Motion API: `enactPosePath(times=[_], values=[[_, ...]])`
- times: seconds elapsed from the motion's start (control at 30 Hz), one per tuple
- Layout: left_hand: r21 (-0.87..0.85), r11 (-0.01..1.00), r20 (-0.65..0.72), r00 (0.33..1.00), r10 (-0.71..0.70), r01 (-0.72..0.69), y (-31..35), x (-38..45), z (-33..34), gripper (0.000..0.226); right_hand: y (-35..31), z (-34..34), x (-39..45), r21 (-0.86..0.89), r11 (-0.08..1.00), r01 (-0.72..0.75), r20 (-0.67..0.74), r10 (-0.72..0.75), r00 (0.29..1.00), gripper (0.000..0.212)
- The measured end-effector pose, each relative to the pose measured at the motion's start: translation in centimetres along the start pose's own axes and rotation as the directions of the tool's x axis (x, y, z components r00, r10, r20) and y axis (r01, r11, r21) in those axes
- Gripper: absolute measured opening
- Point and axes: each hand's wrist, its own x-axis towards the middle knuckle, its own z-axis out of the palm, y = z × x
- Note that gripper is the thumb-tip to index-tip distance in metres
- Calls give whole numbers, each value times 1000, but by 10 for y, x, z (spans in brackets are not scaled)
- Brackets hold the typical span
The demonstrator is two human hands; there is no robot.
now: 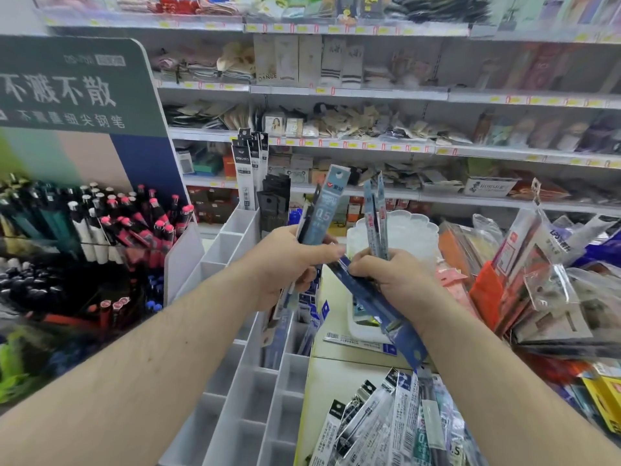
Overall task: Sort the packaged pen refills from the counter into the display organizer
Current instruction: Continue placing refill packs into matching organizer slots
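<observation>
My left hand grips a few upright refill packs, the front one a grey-blue pack marked 0.5. My right hand holds a fan of refill packs: pale ones point up, and a dark blue pack slants down to the right. Both hands hover close together above the white display organizer, whose near compartments look empty. Its far compartments hold black-and-white refill packs. A pile of packaged refills lies on the counter at the bottom, under my right forearm.
A pen display with pink-capped pens and a green sign stands at the left. A white scalloped bowl sits behind my hands. Bagged stationery is heaped at the right. Stocked shop shelves fill the background.
</observation>
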Motion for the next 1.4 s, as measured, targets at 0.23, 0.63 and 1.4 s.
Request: enactPosePath(times=[0.23,0.63,1.4], values=[[-272,961,-98,993,-72,42,3,2,-6,13,23,-22,12,633,759,-151,12,186,982,12],[-418,908,-273,958,-88,-35,2,7,-3,18,26,-10,18,744,667,31,-77,41,996,29],[-306,949,-286,944,-163,71,-2,13,-9,8,60,10,134,-243,967,74,-398,-169,902,8]])
